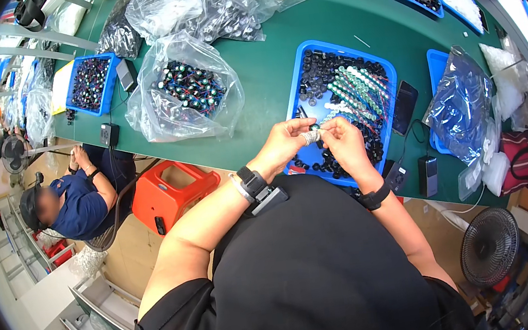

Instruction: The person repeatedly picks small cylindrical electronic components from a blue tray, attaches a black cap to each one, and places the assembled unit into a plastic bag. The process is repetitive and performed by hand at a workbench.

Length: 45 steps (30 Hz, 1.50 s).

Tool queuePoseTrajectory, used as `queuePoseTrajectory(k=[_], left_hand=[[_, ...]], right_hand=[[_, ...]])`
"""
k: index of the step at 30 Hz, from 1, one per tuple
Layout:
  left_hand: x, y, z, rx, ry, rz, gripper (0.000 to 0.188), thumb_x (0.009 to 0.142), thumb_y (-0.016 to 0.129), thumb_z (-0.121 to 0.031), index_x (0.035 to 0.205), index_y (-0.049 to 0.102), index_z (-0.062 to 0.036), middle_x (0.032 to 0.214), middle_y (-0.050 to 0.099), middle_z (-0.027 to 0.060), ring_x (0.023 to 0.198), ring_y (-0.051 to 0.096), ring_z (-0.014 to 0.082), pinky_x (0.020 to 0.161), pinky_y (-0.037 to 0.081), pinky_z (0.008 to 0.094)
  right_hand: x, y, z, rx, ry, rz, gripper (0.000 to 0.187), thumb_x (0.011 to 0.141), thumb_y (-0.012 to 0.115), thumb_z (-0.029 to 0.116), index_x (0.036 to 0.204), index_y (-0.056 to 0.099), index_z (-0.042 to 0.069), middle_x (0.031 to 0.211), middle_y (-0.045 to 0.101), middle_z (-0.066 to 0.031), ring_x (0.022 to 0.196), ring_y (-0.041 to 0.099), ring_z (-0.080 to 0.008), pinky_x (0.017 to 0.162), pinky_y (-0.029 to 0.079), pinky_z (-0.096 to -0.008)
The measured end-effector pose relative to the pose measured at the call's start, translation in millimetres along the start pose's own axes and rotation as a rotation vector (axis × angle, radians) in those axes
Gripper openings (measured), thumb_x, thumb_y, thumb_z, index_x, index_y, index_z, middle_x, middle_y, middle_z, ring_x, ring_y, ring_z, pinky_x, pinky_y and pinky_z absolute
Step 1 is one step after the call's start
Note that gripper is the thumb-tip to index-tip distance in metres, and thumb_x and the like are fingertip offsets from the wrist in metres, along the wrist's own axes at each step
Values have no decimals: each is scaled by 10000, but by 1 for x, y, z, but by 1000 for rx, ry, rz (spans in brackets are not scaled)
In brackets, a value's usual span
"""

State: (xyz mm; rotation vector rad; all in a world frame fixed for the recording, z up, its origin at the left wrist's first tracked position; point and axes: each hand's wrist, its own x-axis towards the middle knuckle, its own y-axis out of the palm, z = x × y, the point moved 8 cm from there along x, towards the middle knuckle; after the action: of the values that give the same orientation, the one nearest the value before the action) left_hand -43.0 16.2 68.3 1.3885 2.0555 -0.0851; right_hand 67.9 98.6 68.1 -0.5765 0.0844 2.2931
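Observation:
My left hand [283, 148] and my right hand [345, 146] meet above the near half of a blue tray [295, 87], fingertips pinched together. Between them is a small round dark part [314, 128], mostly covered by the fingers, its exact kind unclear. White wrapping shows around a left fingertip. Inside the tray, loose black round parts [314, 81] lie along the far and left sides. Rows of small green-and-white round pieces with thin coloured wires [360, 92] rest slantwise at its right. More black parts sit under my hands.
Left of the tray, an open clear bag [145, 113] holds wired round parts. A phone [405, 108], a small black device [428, 176] and a bagged blue tray [431, 68] stand right. A red stool [172, 196], a seated person [87, 198] and a fan [490, 246] are nearby.

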Motion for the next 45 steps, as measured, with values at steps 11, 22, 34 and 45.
queuePoseTrajectory(k=[11, 22, 34, 45], left_hand=[[7, -9, 10, -114, 44, -35, 333, 826, 684, -56, 1136, 589, 20, 998, 638, 79, 926, 597, 130, 851, 477, 256], [7, -12, -5, 495, 123, -110, 187, 850, 638, -62, 1012, 610, 28, 908, 656, 101, 783, 613, 125, 711, 500, 267], [17, -31, 1, -214, 108, -285, 145, 860, 618, -82, 949, 622, 33, 838, 650, 58, 657, 571, 97, 616, 487, 235], [6, -96, 13, -147, 92, -290, 123, 865, 626, -115, 928, 627, -10, 834, 641, 39, 692, 566, 87, 647, 478, 227]], right_hand=[[9, 7, -16, 304, 161, 136, 81, 880, 591, 57, 937, 584, 1, 780, 638, -66, 650, 585, -105, 573, 452, -218], [7, 21, -14, 146, 185, 111, 135, 871, 550, -9, 983, 578, -80, 783, 646, -136, 631, 640, -172, 560, 549, -273], [-6, 35, 31, -140, -192, -29, 45, 869, 574, 27, 885, 604, -3, 700, 662, -119, 635, 660, -156, 574, 531, -291], [15, -4, -62, 182, 142, 41, 122, 872, 552, 66, 989, 573, 37, 885, 652, -114, 712, 631, -142, 593, 486, -250]])
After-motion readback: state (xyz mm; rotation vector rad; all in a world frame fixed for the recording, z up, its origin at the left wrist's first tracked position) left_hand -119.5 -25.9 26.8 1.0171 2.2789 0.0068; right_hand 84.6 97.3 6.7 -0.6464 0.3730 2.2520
